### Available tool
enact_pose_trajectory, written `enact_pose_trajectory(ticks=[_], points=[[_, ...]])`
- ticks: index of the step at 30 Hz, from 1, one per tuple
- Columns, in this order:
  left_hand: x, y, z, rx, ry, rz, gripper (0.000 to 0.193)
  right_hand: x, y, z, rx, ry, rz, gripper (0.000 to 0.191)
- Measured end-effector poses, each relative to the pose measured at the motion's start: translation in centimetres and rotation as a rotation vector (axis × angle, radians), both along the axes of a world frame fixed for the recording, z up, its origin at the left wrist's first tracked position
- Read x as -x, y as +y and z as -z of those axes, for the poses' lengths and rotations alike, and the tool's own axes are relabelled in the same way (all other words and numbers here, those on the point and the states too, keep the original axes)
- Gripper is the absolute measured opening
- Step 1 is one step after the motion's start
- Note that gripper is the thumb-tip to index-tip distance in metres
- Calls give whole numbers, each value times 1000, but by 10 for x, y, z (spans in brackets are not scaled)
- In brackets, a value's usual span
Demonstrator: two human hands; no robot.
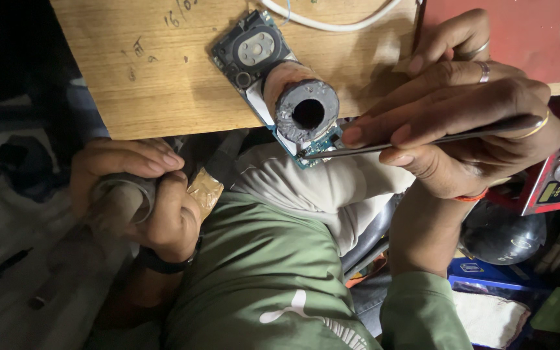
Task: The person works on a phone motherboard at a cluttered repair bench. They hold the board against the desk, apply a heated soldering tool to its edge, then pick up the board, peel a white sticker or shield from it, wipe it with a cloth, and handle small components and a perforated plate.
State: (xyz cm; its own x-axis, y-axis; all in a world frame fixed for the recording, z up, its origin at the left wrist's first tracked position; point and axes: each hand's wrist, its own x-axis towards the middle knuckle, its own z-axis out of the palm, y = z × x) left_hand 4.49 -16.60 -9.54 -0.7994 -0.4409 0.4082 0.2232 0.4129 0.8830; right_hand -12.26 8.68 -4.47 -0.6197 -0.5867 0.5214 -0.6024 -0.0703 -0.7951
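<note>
A blue-green circuit board [249,53] with a black module and a round silver part lies at the near edge of a wooden table [157,84]. A short dark-rimmed tube [307,111] stands over the board, its open end facing me. My right hand [461,123], with rings on its fingers, pinches thin metal tweezers [422,139] whose tip touches the board's near corner just below the tube. My left hand [140,194], a dark band on its wrist, is below the table edge and wrapped around a grey cylindrical handle [121,199].
A white cable [332,23] curves across the table's far side. A red surface [526,32] adjoins the table on the right. Below it sit a red packet [552,191], a black rounded object [503,234] and a blue box [487,272]. My lap in green and beige cloth fills the centre.
</note>
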Motion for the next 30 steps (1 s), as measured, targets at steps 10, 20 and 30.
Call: enact_pose_trajectory(ticks=[10,20,30], points=[[6,2,-6,-83,19,5,14,4,1,-1,3,8,-43,28],[7,5,-4,-115,46,-12,13,9,5,0,-23,20,-111,25],[4,4,-7,-57,3,-12,14,6,5,0,-14,11,-69,28]])
